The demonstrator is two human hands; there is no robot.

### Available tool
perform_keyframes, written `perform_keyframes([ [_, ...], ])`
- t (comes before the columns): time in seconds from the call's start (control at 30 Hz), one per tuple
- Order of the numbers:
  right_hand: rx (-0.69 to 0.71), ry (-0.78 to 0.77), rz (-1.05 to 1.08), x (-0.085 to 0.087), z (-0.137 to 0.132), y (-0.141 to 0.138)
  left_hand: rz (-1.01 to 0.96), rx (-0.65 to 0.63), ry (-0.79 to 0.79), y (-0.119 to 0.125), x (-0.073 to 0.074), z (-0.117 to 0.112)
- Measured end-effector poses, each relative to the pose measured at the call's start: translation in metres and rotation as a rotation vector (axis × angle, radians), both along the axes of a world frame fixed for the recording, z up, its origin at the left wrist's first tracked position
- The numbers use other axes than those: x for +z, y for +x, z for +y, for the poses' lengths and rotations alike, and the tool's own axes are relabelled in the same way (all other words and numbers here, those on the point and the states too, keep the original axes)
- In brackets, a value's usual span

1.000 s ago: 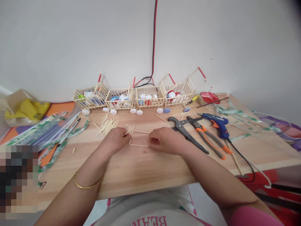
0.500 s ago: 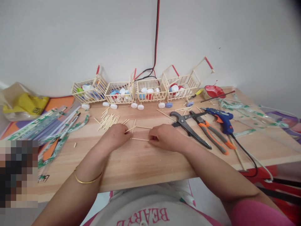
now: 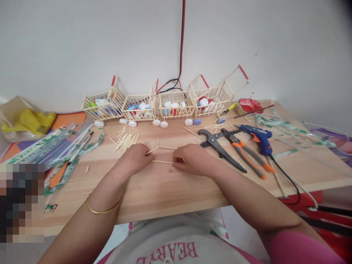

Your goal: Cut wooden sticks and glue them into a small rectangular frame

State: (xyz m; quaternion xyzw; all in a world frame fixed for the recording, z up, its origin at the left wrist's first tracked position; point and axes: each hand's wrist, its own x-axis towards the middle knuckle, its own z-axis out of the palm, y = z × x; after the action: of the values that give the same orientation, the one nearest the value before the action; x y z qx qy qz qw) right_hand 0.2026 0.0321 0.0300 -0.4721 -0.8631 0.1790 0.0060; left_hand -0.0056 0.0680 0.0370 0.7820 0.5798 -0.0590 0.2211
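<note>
Between my two hands lie thin wooden sticks (image 3: 167, 148) on the wooden table, set roughly as a small frame. My left hand (image 3: 137, 158) has its fingers closed on a short wooden stick at the frame's left side. At the right side, my right hand (image 3: 189, 159) is closed round the ends of the two lengthwise sticks; its fingertips are partly hidden. A loose stick (image 3: 156, 143) stands out just past my left fingers. Behind my left hand is a pile of short cut sticks (image 3: 127, 140).
Several small stick-built carts (image 3: 176, 102) holding bottle caps line the wall. To the right are black cutters (image 3: 220, 148), orange-handled pliers (image 3: 247, 157) and a blue glue gun (image 3: 261, 139) with its cord. Plastic-wrapped sticks (image 3: 55, 145) and a yellow bag (image 3: 33, 123) lie left.
</note>
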Motion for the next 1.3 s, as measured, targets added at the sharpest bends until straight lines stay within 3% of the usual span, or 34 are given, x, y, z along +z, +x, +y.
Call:
perform_keyframes([
  [0.23,-0.026,0.008,0.055,0.002,0.002,0.006,-0.048,0.016,0.005,-0.005,-0.002,0.002],
  [0.37,-0.097,0.046,0.145,0.004,0.006,0.015,-0.106,0.132,0.133,-0.01,-0.002,0.005],
  [0.47,-0.134,0.062,0.18,0.007,0.007,0.02,-0.015,0.192,0.233,-0.011,-0.004,0.007],
  [0.67,-0.171,0.077,0.196,0.012,0.008,0.025,0.213,0.195,0.302,-0.008,-0.006,0.007],
  [1.0,-0.253,0.112,0.228,0.018,0.01,0.032,0.215,0.302,0.355,-0.01,-0.005,0.012],
  [1.13,-0.322,0.162,0.26,0.021,0.012,0.038,0.17,0.278,0.389,-0.005,0.0,0.006],
  [1.3,-0.366,0.185,0.252,0.02,0.013,0.044,0.041,0.118,0.384,-0.001,-0.004,0.0],
])
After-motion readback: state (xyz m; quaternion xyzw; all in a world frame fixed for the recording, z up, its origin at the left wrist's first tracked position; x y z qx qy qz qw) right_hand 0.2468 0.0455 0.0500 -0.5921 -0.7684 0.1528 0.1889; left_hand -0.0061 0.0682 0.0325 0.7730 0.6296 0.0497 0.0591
